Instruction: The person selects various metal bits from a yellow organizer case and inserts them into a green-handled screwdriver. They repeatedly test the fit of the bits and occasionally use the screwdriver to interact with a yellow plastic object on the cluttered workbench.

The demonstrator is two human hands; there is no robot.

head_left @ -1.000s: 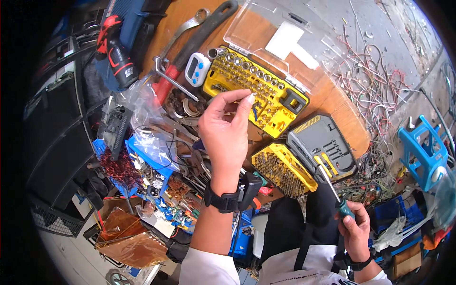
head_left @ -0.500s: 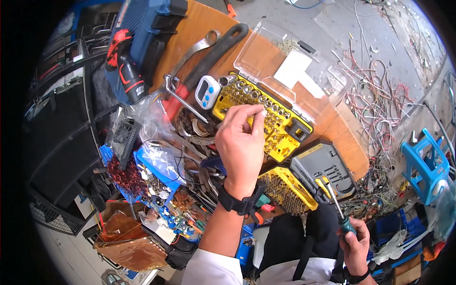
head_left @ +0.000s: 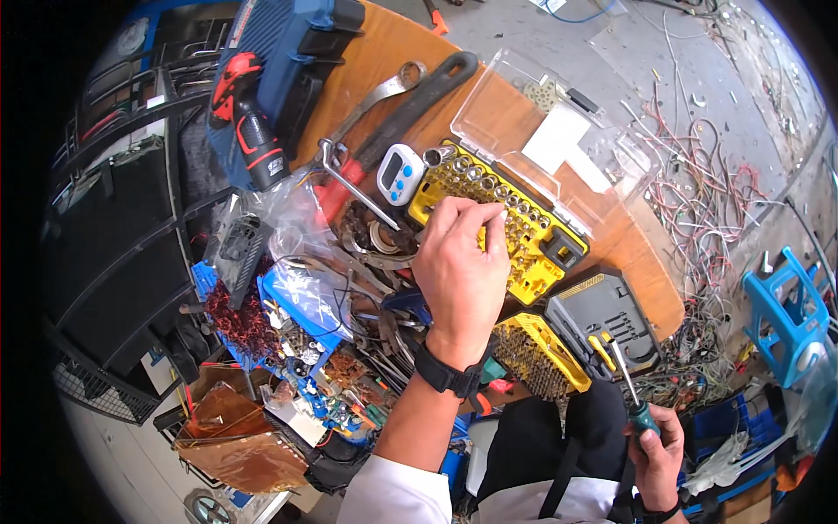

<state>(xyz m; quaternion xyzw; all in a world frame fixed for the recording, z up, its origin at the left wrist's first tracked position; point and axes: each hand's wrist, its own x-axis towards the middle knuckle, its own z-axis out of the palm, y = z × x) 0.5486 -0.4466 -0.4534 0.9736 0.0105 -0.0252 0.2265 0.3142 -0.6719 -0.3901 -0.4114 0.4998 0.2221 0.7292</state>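
Right over the yellow socket set [head_left: 534,281], the thumb and index of the left hand [head_left: 458,278] are bent in close to each other, gap looks really narrow, but I can't tell if they touch or have something tiny between them. The other fingers on that side are curled out of sight. Down at lower right, the right hand [head_left: 659,456] has its fingers wrapped round a green-handled driver [head_left: 643,417], thumb along the grip, metal shaft pointing up and a bit left towards the open bit case [head_left: 604,307]. That case is grey on one half, with a yellow half full of bits next to the left wrist. The socket set lies open on the wooden tabletop [head_left: 656,304], clear lid folded back away from the person, rows of shiny sockets and small bits inside. Just left of it there's a white timer [head_left: 399,175] with blue buttons, then an L-shaped metal bar [head_left: 365,200] and a ring wrench [head_left: 371,100]. Further left, a red and black cordless drill [head_left: 260,147] sits against a blue case [head_left: 281,63]. Way off right, loose wires [head_left: 703,179] cover the floor near a blue stool [head_left: 790,327]
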